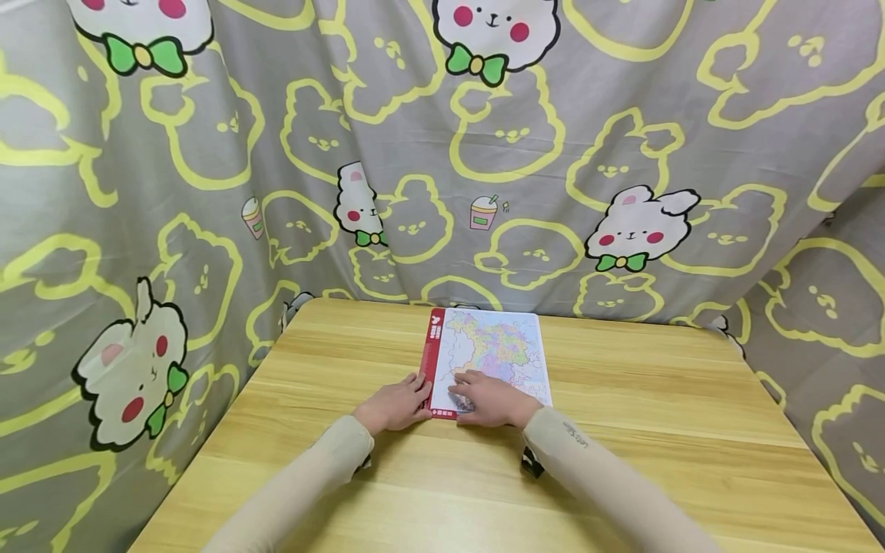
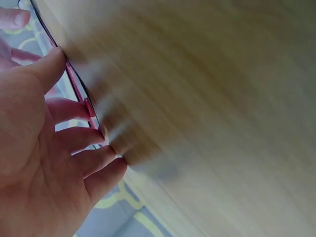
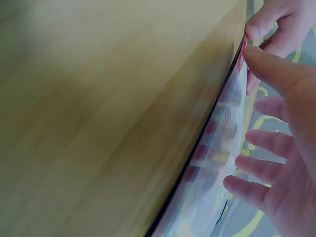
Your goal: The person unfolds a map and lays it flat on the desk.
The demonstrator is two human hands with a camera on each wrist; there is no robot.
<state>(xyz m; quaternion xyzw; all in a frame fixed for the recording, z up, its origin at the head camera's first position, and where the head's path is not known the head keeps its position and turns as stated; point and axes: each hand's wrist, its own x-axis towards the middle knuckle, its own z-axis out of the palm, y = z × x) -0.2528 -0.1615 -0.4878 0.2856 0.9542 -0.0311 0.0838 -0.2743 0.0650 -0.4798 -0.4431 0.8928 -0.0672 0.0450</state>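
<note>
A flat rectangular map board (image 1: 484, 349) lies on the wooden table, with a coloured map on white and a red strip along its left side. My left hand (image 1: 396, 403) is at its near left corner, fingertips along the red edge and thumb by the front edge. In the left wrist view, the fingers of that hand (image 2: 54, 133) are loosely bent, their tips close to the tabletop. My right hand (image 1: 494, 399) reaches over the near part of the map. The right wrist view shows its fingers (image 3: 261, 140) spread and nearly straight, thumb beside the front edge.
The wooden table (image 1: 636, 407) extends on both sides of the board. A grey curtain (image 1: 525, 146) with yellow outlines and white cartoon animals hangs behind the table and along its sides. The board's far edge lies near the back of the table.
</note>
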